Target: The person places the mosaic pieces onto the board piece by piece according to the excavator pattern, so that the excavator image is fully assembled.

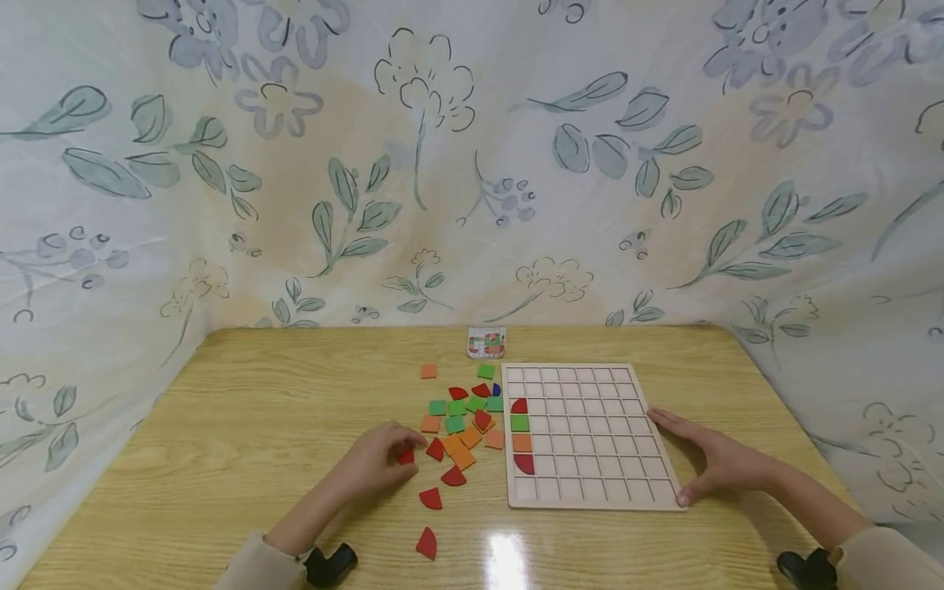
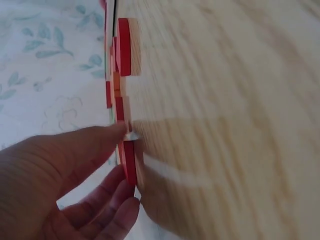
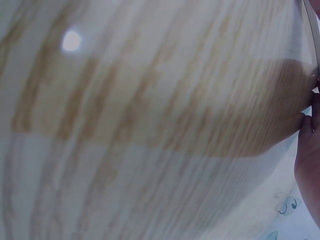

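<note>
On the table left of the loose pieces, my left hand (image 1: 379, 460) holds a red quarter-circle tile (image 1: 406, 456) between thumb and fingers. The left wrist view shows that red tile (image 2: 129, 162) edge-on, low at the tabletop. My right hand (image 1: 719, 460) rests against the right side of a pale wooden grid board (image 1: 590, 501), fingers spread along the edge and thumb at the near corner. In the board's left column stand a red quarter circle (image 1: 519, 406), a green square (image 1: 519, 423), an orange square (image 1: 522, 442) and another red quarter circle (image 1: 524, 465).
Loose red, green and orange tiles (image 1: 462, 456) lie between my left hand and the board, some overlapping. A small blue piece (image 1: 496, 390) sits by the board's edge. Behind them stands a small picture card (image 1: 487, 342). Patterned cloth (image 1: 472, 164) surrounds the wooden table (image 1: 280, 393).
</note>
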Demonstrator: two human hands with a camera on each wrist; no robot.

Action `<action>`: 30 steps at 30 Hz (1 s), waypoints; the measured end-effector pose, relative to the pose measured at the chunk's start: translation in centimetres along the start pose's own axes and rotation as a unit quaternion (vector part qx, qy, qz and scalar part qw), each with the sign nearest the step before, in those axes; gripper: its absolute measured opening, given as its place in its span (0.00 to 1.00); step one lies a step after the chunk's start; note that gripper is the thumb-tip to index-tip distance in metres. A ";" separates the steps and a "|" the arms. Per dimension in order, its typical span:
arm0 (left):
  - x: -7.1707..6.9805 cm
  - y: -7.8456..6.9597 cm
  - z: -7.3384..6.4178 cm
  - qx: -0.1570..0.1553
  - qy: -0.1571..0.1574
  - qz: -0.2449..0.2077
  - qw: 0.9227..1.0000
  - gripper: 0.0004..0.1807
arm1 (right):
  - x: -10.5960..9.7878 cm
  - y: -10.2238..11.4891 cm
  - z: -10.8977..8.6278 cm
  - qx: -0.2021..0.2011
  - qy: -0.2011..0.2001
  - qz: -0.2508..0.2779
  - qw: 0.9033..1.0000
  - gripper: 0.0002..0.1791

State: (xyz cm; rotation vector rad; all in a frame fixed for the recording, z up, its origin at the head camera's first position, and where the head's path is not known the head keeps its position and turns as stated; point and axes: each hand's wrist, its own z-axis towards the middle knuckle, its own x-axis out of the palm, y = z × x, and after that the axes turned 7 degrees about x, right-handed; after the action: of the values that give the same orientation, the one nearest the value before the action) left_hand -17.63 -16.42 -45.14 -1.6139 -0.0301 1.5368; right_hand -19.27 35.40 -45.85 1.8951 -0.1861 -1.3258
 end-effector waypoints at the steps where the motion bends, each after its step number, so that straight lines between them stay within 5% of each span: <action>1: 0.0 0.0 0.0 -0.003 -0.001 0.002 1.000 0.15 | 0.0 0.0 0.0 0.000 0.000 0.000 1.000 0.62; 15: -0.7 0.2 0.2 0.009 0.014 -0.001 1.000 0.20 | -0.3 0.5 0.0 -0.001 0.005 0.007 1.000 0.62; 30: -0.7 0.2 0.0 -0.015 0.006 -0.019 1.000 0.20 | -0.2 0.6 0.0 0.001 0.006 -0.002 1.000 0.62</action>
State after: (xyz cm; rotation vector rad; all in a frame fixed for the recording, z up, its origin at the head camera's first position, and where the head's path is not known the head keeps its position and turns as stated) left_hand -17.90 -16.96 -44.74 -1.6370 -0.0769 1.5027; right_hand -19.18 35.11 -45.26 1.9051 -0.1789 -1.3171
